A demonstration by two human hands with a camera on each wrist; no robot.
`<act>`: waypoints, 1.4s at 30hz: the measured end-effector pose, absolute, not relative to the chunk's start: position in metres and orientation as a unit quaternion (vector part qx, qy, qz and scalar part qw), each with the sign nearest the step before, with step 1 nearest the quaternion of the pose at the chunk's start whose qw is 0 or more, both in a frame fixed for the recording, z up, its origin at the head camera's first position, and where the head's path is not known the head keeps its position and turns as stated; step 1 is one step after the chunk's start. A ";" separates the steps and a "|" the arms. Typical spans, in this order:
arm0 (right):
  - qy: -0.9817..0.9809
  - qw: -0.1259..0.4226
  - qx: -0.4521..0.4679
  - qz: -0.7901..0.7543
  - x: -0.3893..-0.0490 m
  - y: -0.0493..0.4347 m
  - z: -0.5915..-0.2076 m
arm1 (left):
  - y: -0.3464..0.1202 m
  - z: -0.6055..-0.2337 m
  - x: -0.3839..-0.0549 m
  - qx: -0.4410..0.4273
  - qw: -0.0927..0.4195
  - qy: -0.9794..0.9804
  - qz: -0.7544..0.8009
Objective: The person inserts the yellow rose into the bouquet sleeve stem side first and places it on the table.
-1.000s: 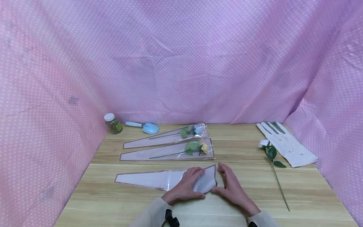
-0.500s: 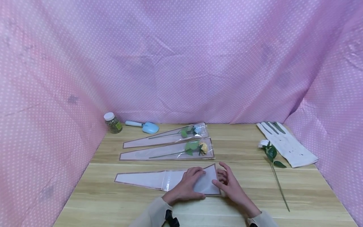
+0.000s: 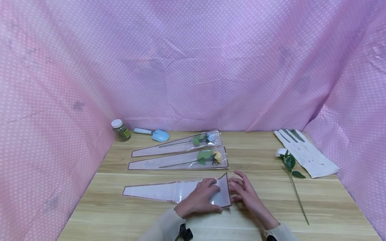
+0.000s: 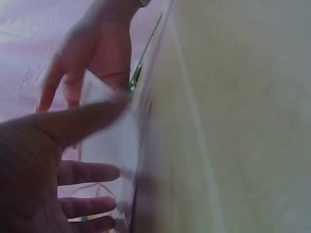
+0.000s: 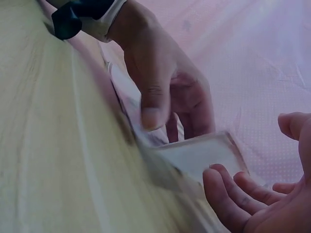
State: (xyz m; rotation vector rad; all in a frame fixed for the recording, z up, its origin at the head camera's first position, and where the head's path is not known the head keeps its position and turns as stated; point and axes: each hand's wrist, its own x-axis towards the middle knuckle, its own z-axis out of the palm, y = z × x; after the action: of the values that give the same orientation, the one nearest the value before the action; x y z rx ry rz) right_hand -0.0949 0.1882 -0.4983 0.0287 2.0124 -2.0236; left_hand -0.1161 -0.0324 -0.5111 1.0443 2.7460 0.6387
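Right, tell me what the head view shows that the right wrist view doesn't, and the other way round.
Only the head view: the jar, the blue trowel, the white glove, the white rose, and the blue flower and yellow rose in packets. Only the right wrist view: the inner side of the left hand, which the head view shows from above. Both: that left hand at the bordered sleeve, the right hand by its wide end, the wood table and the pink dotted cloth.

This is a curtained work booth; the wider building is unclear. Pink polka-dot fabric (image 3: 193,73) encloses the back and side edges of a wood-grain surface (image 3: 253,144) bearing flower sleeves (image 3: 150,192) and a trowel (image 3: 160,136).
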 end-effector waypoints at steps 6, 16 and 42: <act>0.690 0.154 -0.032 -0.707 -0.097 0.185 -0.493 | -0.028 -0.503 -0.122 0.301 0.129 0.902 0.281; 0.681 0.177 -0.060 -0.708 -0.102 0.172 -0.488 | -0.025 -0.496 -0.132 0.259 0.107 0.861 0.426; 0.700 0.191 -0.074 -0.685 -0.097 0.170 -0.490 | -0.028 -0.500 -0.131 0.133 0.135 0.813 0.551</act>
State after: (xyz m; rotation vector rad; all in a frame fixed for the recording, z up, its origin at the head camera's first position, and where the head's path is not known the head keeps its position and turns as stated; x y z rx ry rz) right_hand -0.0966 0.1697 -0.4904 -0.2077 1.9656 -1.9231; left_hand -0.1306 -0.0278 -0.5000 0.3840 2.3552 1.5956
